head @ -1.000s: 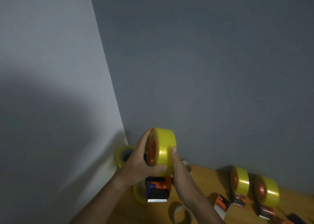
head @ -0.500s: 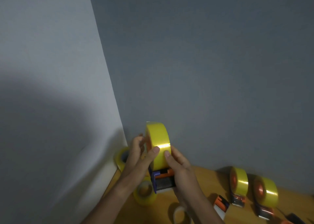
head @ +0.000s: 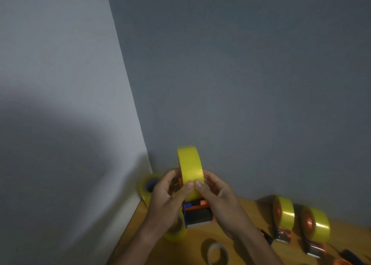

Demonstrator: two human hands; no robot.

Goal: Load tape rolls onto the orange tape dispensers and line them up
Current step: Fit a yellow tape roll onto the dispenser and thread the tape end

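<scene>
I hold an orange tape dispenser (head: 197,214) with a yellow tape roll (head: 190,168) mounted on it, raised above the wooden table (head: 247,208). My left hand (head: 168,200) grips its left side and my right hand (head: 218,196) its right side. Both thumbs press side by side on the face of the roll. Its blue and grey blade end faces me. Two loaded dispensers (head: 283,216) (head: 315,228) stand side by side at the right by the wall.
Loose tape rolls lie about: a yellow roll (head: 148,186) in the wall corner, one (head: 174,234) under my left wrist, a pale roll (head: 217,253) near the front. An empty dispenser (head: 266,235) lies behind my right forearm. Grey walls close in at left and back.
The dispenser with its roll has turned so the roll's edge and blade end face me. Both thumbs have come together on the roll's face. The hands stayed in about the same place.
</scene>
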